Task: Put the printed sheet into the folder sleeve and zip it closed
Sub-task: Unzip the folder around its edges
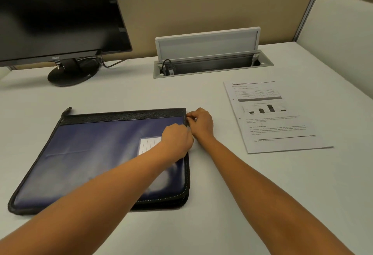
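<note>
navy vinyl zip folder with black fabric edging (96,153) lies flat on the pale grey desk (201,204), long axis left to right. both hands meet at its far right corner: right hand (201,122) pinched on what looks like the zipper pull, left hand (177,139) closed, bracing the edge. the white printed sheet with a bar chart (276,117) lies right of the grip, nearer the right hand, still outside.

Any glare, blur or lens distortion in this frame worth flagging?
Head view: soft white glare washes across the blue folder; wide-angle bending curves the desk edges; print on the sheet is too soft to read; both hands look reasonably sharp.
</note>
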{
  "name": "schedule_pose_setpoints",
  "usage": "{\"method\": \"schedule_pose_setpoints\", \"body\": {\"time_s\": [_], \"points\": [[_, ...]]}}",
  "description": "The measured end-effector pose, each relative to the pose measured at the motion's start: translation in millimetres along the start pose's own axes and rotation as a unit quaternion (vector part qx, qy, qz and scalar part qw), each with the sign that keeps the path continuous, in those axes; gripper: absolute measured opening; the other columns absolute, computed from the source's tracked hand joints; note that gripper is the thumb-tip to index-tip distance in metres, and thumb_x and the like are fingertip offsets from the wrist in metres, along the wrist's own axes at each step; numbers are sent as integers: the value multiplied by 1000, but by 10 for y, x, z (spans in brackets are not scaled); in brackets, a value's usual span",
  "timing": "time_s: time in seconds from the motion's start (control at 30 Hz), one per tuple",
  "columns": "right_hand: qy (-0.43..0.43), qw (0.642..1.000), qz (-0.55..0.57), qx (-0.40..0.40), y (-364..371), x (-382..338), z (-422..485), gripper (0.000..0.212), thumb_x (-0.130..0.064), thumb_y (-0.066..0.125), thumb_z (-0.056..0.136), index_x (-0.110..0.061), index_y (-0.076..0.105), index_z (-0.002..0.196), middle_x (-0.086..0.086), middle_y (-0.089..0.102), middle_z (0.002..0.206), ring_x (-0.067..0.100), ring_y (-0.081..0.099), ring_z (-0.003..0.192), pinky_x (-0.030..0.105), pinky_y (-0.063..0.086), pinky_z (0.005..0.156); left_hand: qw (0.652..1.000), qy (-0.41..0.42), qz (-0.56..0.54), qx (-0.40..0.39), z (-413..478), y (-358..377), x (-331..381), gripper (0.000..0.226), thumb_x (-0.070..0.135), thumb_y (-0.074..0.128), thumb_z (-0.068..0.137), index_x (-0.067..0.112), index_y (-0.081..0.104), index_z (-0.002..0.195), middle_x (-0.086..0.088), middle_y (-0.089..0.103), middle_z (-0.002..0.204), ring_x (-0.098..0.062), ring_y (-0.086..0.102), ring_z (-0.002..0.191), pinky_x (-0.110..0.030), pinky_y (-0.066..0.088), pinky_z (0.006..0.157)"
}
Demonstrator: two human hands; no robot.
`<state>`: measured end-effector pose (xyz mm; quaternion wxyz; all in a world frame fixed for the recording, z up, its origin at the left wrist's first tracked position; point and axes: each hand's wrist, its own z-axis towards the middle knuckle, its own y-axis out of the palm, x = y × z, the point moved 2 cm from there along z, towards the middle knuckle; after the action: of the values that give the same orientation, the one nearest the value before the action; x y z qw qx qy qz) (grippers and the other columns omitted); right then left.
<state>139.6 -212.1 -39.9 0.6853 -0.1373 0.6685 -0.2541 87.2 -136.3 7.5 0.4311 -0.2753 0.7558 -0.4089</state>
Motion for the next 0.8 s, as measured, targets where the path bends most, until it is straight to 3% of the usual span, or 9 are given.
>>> {"method": "schedule_pose_setpoints", "body": {"time_s": [0.17,0.3,0.5,0.7,0.8], "points": [[-12,999,16,-25,0,32,-6,22,-7,54,88,-7,68,105,15,59,103,29,51,101,33,45,79,1000,-2,2,18,-16,-51,-49,26,3,44,93,0,55,117,-16,55,120,-32,55,109,-34,46,79],[-7,999,45,-28,-46,26,-40,21,-9,55,88,-6,67,105,15,59,105,26,49,104,26,37,77,999,9,21,30,-31,-89,-91,29,4,46,93,2,53,121,-16,53,123,-32,54,111,-34,46,80],[-2,999,35,-15,-98,44,-111,18,-17,58,87,-9,70,99,9,64,105,22,47,106,26,35,74,999,-11,-3,39,-33,-37,-75,28,10,39,97,4,55,119,-15,55,121,-30,55,109,-33,45,79],[-1,999,17,29,-85,-41,-107,20,-16,54,89,-10,71,98,8,71,104,23,62,96,29,45,76,999,-15,-1,48,-55,-14,-82,25,10,40,97,5,61,109,-13,59,113,-29,58,102,-31,39,69],[-11,999,14,38,-78,-77,-89,21,-13,52,90,-6,69,99,11,69,105,24,62,96,25,42,78,999,-3,12,38,-68,0,-58,24,7,40,96,4,60,109,-14,57,114,-30,57,103,-31,39,68]]}}
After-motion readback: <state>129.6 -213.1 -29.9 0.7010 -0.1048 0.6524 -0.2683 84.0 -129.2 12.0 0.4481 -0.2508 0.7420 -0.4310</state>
